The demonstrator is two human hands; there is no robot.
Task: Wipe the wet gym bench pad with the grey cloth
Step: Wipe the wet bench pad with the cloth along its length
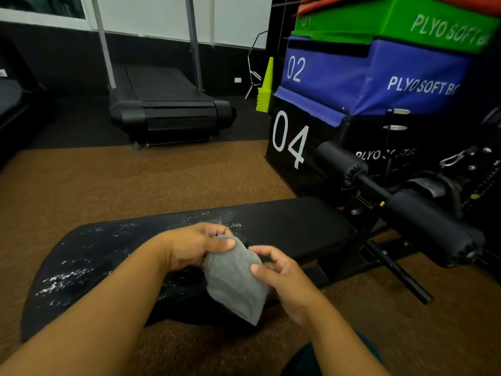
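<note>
The grey cloth (234, 278) hung bunched over the bench pad (292, 226), left hand (195, 246) pinching its top edge, right hand (273, 270) thumb pressed on its right side. It looked soft, light and limp; best gathered into a wad. Water droplets (62, 280) beaded the slick black pad, mostly left. Brown floor (135, 180), treadmill (168, 104) far, plyo boxes (366, 77) right.
</note>
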